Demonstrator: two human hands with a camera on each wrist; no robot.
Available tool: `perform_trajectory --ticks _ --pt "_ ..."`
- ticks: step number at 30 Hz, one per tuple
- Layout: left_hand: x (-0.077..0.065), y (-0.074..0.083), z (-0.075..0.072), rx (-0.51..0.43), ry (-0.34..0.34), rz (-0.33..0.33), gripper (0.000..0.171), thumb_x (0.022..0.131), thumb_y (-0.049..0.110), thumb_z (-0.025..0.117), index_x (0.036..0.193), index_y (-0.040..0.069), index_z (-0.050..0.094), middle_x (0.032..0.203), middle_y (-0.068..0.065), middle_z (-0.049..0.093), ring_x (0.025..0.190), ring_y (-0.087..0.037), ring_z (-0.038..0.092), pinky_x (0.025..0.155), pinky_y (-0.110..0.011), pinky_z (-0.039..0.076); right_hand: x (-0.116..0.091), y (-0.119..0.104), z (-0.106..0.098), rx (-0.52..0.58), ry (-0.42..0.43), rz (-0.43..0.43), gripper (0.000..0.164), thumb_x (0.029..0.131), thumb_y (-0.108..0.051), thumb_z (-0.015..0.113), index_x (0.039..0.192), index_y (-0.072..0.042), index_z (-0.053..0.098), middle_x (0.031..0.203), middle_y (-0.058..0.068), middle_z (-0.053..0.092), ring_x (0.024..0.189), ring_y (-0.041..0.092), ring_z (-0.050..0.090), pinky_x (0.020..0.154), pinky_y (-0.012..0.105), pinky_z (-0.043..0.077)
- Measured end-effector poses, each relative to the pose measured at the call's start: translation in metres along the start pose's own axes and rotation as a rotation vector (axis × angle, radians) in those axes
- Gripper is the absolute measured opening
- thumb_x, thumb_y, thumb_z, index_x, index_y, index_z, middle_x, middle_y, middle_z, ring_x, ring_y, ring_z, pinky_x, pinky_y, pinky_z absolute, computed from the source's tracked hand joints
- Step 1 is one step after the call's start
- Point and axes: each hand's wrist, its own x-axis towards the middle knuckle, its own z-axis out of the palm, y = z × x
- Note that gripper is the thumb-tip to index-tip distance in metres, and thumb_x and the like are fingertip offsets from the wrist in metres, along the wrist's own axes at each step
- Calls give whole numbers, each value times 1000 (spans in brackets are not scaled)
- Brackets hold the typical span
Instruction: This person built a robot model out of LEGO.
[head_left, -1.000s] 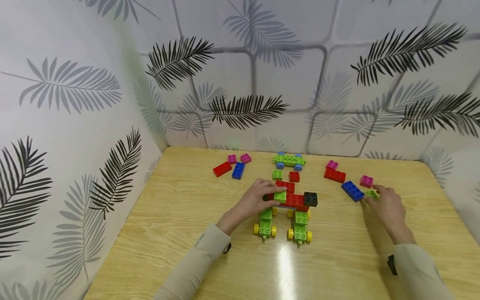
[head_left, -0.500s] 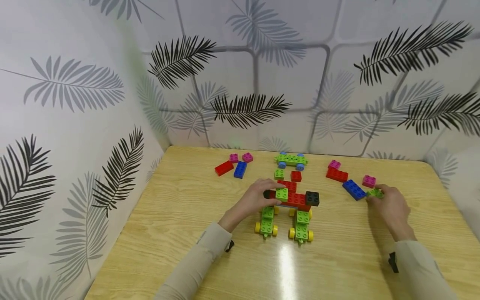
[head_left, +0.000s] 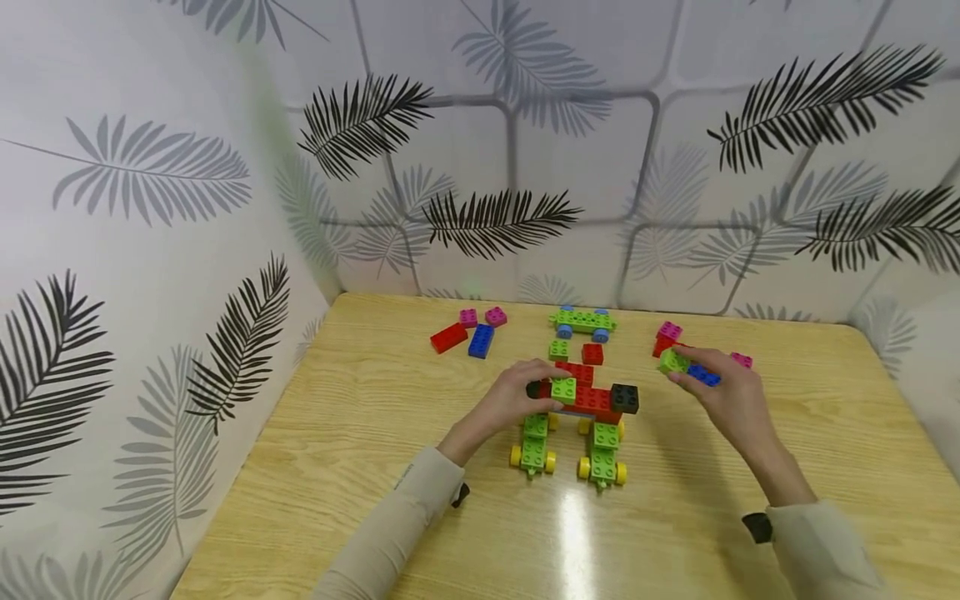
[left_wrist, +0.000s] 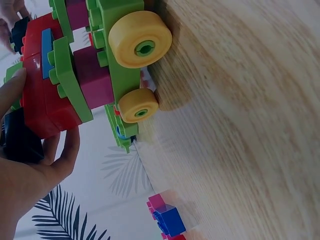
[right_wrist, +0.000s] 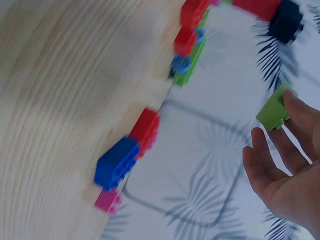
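Note:
In the head view my left hand (head_left: 517, 392) grips a brick model (head_left: 596, 402) at its left end, thumb and fingers either side of a green brick (head_left: 563, 390) on top. The model has a red body, a black brick (head_left: 625, 398) at its right end, and two green bases on yellow wheels (left_wrist: 140, 39). Magenta bricks (left_wrist: 94, 77) show between its green layers in the left wrist view. My right hand (head_left: 731, 400) pinches a lime-green brick (right_wrist: 274, 110) above the table, apart from the model.
At the back stands a green wheeled base (head_left: 582, 321) with blue wheels; a green brick (head_left: 558, 349) and a red brick (head_left: 592, 354) lie before it. Red, blue and pink bricks lie left and right, including a blue brick (head_left: 482, 341). A patterned wall borders the wooden table (head_left: 360, 433).
My right hand has picked up the lime-green brick from the table's right side and carried it left, past the blue brick. The left hand keeps its hold on the model.

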Motion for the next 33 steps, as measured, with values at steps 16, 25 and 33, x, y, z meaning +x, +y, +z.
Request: perform_trajectory --ticks 16,25,33 --pt "0 -4 3 -3 5 27 45 88 21 71 131 15 60 122 -2 60 117 -28 52 99 -42 43 0 -53 40 46 -175 -270 38 75 -5 80 112 -6 71 110 9 68 102 26 60 80 44 53" --pt "-1 -3 3 1 14 47 44 88 18 72 130 15 60 120 -4 60 114 -31 53 96 -43 45 4 -56 56 25 -297 -218 35 80 -9 78 114 -6 71 110 12 66 102 29 57 85 51 50" --pt "0 -4 2 8 12 46 45 88 18 72 131 14 60 121 -4 60 116 -31 52 98 -45 43 7 -55 57 27 -332 -221 36 81 -8 77 116 -5 69 110 12 67 95 27 65 79 44 54"
